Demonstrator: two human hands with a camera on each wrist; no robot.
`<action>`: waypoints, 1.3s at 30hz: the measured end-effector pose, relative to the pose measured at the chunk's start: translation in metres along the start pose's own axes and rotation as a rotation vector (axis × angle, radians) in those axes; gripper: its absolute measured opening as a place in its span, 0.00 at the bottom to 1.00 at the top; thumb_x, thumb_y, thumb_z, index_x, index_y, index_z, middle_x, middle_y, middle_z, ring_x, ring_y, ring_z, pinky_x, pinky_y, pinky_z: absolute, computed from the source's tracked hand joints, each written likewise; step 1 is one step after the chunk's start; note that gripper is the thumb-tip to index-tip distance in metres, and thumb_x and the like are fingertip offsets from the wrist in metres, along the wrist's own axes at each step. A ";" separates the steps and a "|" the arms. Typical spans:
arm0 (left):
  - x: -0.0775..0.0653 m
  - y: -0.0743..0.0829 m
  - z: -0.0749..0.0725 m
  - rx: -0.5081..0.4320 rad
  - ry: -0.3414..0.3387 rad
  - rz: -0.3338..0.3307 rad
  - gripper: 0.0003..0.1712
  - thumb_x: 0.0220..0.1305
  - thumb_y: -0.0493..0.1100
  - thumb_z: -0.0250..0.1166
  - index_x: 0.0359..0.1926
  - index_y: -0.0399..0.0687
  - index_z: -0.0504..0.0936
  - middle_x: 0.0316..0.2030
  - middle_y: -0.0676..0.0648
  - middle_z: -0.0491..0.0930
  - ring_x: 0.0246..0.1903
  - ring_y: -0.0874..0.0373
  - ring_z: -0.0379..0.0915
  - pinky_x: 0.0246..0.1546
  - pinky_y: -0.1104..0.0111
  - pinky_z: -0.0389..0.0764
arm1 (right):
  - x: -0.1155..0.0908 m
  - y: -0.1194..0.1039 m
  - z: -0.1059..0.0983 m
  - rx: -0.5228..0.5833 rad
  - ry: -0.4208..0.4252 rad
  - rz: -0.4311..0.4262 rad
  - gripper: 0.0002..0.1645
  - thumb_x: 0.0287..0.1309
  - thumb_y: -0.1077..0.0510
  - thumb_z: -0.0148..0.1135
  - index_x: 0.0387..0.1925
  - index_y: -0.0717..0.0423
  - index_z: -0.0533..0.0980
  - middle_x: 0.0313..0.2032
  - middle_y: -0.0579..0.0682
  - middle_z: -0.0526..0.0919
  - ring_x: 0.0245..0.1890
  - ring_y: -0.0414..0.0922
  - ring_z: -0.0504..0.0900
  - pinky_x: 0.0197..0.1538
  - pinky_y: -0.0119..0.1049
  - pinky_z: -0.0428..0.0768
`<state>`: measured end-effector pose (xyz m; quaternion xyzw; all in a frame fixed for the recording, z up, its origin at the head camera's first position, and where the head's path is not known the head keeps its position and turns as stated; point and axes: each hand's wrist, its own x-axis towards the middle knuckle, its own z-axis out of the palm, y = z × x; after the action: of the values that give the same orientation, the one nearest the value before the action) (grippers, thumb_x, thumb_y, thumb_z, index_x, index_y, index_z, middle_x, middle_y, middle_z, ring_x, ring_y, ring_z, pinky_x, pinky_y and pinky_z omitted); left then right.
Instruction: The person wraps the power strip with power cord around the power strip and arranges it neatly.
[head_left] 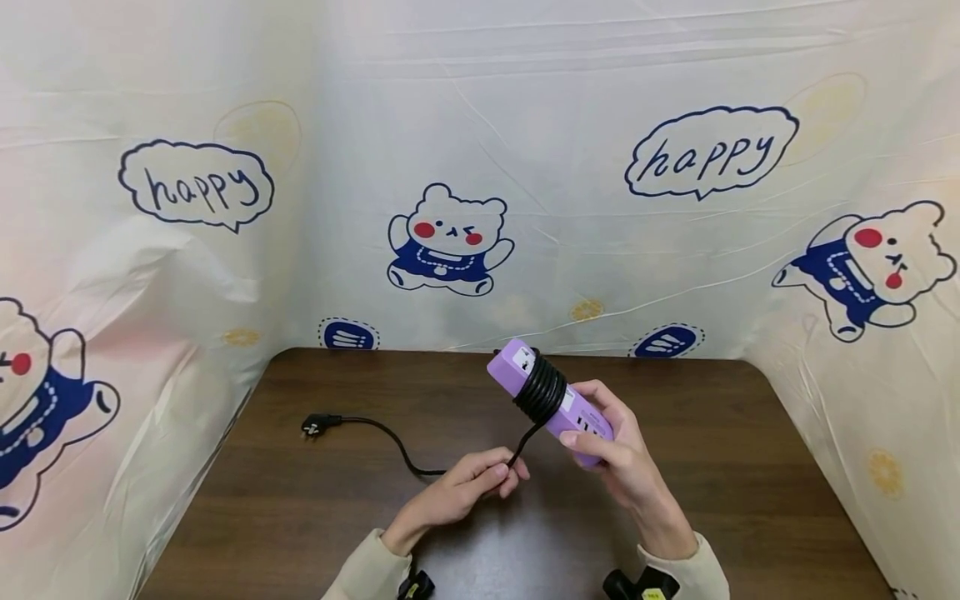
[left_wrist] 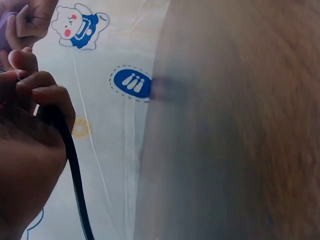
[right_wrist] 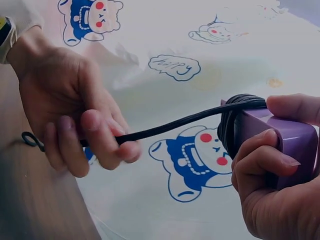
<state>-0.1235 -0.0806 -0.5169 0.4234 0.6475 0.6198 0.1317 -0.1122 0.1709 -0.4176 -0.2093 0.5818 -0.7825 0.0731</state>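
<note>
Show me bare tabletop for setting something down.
Dark brown wooden table: bare between right hand and right edge, also in front of the black plug. Crowded: centre, where black cord runs through the left hand to the purple rectangular power strip.

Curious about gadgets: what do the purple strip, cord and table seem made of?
Strip: probably hard plastic, smooth, with soft highlights. Cord: likely rubber or soft plastic, black, bending in smooth curves. Table: wood or laminate, brown, with streaky grain and dull sheen.
</note>
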 end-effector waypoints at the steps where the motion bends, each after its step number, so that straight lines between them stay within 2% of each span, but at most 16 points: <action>1: 0.000 0.000 0.000 0.024 0.012 -0.002 0.16 0.79 0.34 0.41 0.47 0.46 0.78 0.27 0.45 0.69 0.31 0.59 0.69 0.40 0.70 0.74 | 0.000 0.000 -0.001 0.000 0.000 -0.001 0.24 0.56 0.70 0.60 0.55 0.58 0.69 0.31 0.51 0.78 0.23 0.40 0.72 0.18 0.35 0.69; 3: -0.001 -0.002 0.000 0.085 0.045 -0.018 0.16 0.80 0.36 0.44 0.42 0.48 0.79 0.25 0.49 0.69 0.27 0.58 0.69 0.36 0.71 0.75 | -0.001 -0.001 -0.002 0.010 -0.001 -0.008 0.24 0.57 0.70 0.59 0.55 0.58 0.69 0.31 0.51 0.78 0.23 0.39 0.72 0.18 0.34 0.69; 7: -0.003 -0.008 0.000 0.186 0.094 -0.073 0.17 0.79 0.40 0.49 0.31 0.49 0.79 0.20 0.55 0.66 0.20 0.65 0.63 0.27 0.75 0.69 | -0.001 -0.005 -0.004 0.032 -0.018 -0.038 0.23 0.57 0.71 0.58 0.55 0.59 0.68 0.31 0.51 0.78 0.21 0.39 0.72 0.16 0.32 0.67; 10: -0.005 -0.012 -0.002 0.150 0.069 -0.099 0.19 0.79 0.40 0.49 0.29 0.44 0.77 0.19 0.53 0.65 0.20 0.69 0.60 0.26 0.75 0.67 | -0.002 -0.008 -0.006 0.042 -0.029 -0.062 0.24 0.57 0.71 0.57 0.55 0.59 0.68 0.31 0.51 0.78 0.21 0.39 0.73 0.15 0.33 0.66; 14: -0.007 -0.015 -0.006 0.041 -0.005 -0.083 0.18 0.80 0.37 0.45 0.35 0.36 0.78 0.21 0.43 0.63 0.23 0.67 0.59 0.29 0.74 0.66 | -0.002 -0.011 -0.008 0.044 -0.030 -0.081 0.24 0.57 0.71 0.56 0.56 0.60 0.68 0.32 0.52 0.79 0.22 0.39 0.73 0.14 0.33 0.66; 18: -0.006 -0.014 -0.008 0.051 -0.028 -0.074 0.16 0.80 0.37 0.45 0.36 0.40 0.77 0.23 0.39 0.64 0.25 0.64 0.60 0.30 0.73 0.67 | -0.003 -0.013 -0.009 0.043 -0.040 -0.093 0.24 0.57 0.72 0.56 0.55 0.60 0.68 0.32 0.51 0.79 0.23 0.40 0.73 0.14 0.34 0.67; 21: -0.001 -0.012 -0.007 0.133 0.018 -0.095 0.16 0.80 0.40 0.48 0.32 0.45 0.75 0.22 0.45 0.66 0.24 0.66 0.61 0.29 0.74 0.68 | -0.004 -0.013 -0.009 0.030 -0.071 -0.102 0.24 0.57 0.72 0.56 0.56 0.61 0.68 0.33 0.51 0.80 0.25 0.40 0.74 0.15 0.36 0.68; 26: 0.010 -0.007 -0.008 0.273 0.125 -0.138 0.19 0.78 0.47 0.53 0.27 0.46 0.74 0.21 0.57 0.66 0.22 0.69 0.60 0.26 0.74 0.67 | -0.005 -0.011 -0.006 0.002 -0.117 -0.108 0.24 0.55 0.72 0.57 0.56 0.63 0.68 0.35 0.52 0.79 0.26 0.41 0.74 0.15 0.37 0.71; 32: 0.019 -0.005 -0.017 0.391 0.187 -0.187 0.21 0.75 0.51 0.57 0.24 0.50 0.76 0.18 0.59 0.65 0.18 0.70 0.58 0.20 0.75 0.63 | -0.004 -0.007 -0.002 -0.004 -0.161 -0.115 0.25 0.54 0.71 0.60 0.55 0.67 0.69 0.38 0.53 0.79 0.28 0.40 0.74 0.15 0.37 0.70; 34: 0.020 -0.006 -0.022 0.404 0.204 -0.207 0.21 0.74 0.50 0.59 0.22 0.48 0.76 0.17 0.59 0.67 0.18 0.70 0.60 0.20 0.74 0.64 | -0.003 -0.005 0.000 -0.008 -0.186 -0.125 0.25 0.54 0.71 0.60 0.55 0.68 0.69 0.39 0.53 0.79 0.28 0.40 0.75 0.14 0.38 0.69; 36: 0.019 -0.006 -0.027 0.403 0.239 -0.229 0.16 0.72 0.46 0.61 0.25 0.47 0.77 0.19 0.58 0.71 0.19 0.69 0.63 0.22 0.74 0.68 | -0.003 -0.004 0.001 -0.016 -0.218 -0.142 0.25 0.53 0.71 0.60 0.55 0.69 0.70 0.40 0.54 0.79 0.30 0.41 0.75 0.16 0.38 0.71; 39: 0.018 -0.007 -0.036 0.478 0.289 -0.176 0.06 0.66 0.35 0.62 0.30 0.43 0.79 0.25 0.52 0.78 0.25 0.67 0.70 0.28 0.70 0.76 | -0.003 -0.002 0.003 -0.051 -0.269 -0.154 0.25 0.51 0.70 0.61 0.54 0.70 0.71 0.41 0.56 0.80 0.34 0.44 0.76 0.25 0.38 0.77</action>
<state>-0.1621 -0.0923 -0.5094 0.2919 0.8215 0.4896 -0.0125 -0.1083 0.1703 -0.4158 -0.3582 0.5688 -0.7356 0.0847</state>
